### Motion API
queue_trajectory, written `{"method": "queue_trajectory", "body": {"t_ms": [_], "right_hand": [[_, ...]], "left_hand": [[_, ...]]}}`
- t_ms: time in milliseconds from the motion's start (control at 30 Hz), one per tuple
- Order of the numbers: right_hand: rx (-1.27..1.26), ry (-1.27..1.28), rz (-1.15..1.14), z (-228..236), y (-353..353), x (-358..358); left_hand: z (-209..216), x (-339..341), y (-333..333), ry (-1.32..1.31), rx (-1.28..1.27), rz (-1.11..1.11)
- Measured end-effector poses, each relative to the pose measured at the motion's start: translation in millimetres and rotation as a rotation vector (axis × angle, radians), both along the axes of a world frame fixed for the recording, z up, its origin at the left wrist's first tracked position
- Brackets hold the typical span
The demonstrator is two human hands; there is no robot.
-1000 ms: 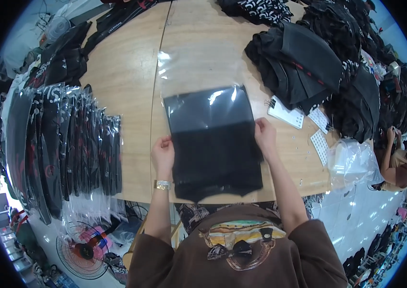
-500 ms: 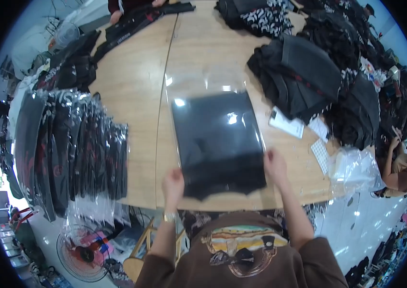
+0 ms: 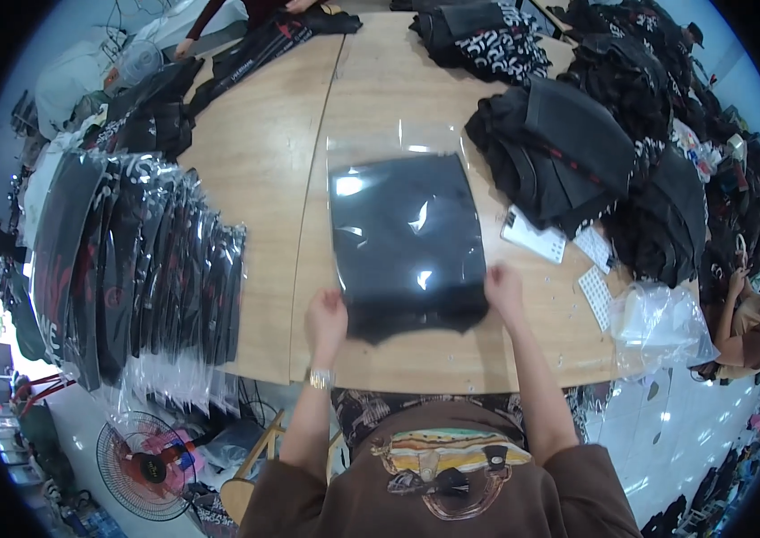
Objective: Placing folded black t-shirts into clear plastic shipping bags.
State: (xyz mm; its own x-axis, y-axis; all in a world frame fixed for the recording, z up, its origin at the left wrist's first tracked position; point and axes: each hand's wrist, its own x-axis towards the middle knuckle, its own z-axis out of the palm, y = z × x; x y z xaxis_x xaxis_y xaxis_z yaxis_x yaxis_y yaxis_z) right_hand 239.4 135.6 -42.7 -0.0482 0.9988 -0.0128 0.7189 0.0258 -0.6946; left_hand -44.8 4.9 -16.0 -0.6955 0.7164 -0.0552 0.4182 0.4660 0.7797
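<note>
A folded black garment lies on the table in front of me, inside a clear plastic bag whose far end stretches past the cloth. My left hand is closed in a pinch at the bag's near left side. On the opposite side, my right hand pinches the right edge a little farther from me. Glare streaks the film over the cloth. Whether the garment's near edge sits inside the bag or sticks out, I cannot tell.
A row of bagged black garments stands on the left. Unbagged black clothes are heaped at the right, beside label sheets and clear bags. A fan is on the floor. Another person's hand is at the far left.
Both hands and the bagged garment have moved slightly away from me across the table. The hands still hold the bag's two sides.
</note>
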Motion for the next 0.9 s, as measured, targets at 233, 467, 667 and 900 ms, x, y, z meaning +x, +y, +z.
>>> {"method": "queue_trajectory", "body": {"t_ms": [233, 467, 667, 900], "right_hand": [[-0.193, 0.062, -0.045, 28.5, 8.6, -7.5], [-0.2, 0.151, -0.031, 45.9, 54.5, -23.3], [-0.225, 0.176, 0.042, 2.0, 6.4, 36.5], [-0.031, -0.355, 0.192, 96.5, -18.1, 16.3]], "left_hand": [[-2.6, -19.5, 20.9, -0.241, 0.069, -0.048], [9.3, -28.7, 39.6, -0.475, 0.151, -0.023], [6.4, -3.3, -12.5, -0.472, -0.008, -0.107], [72.2, -18.5, 8.5, -0.083, -0.147, -0.259]]}}
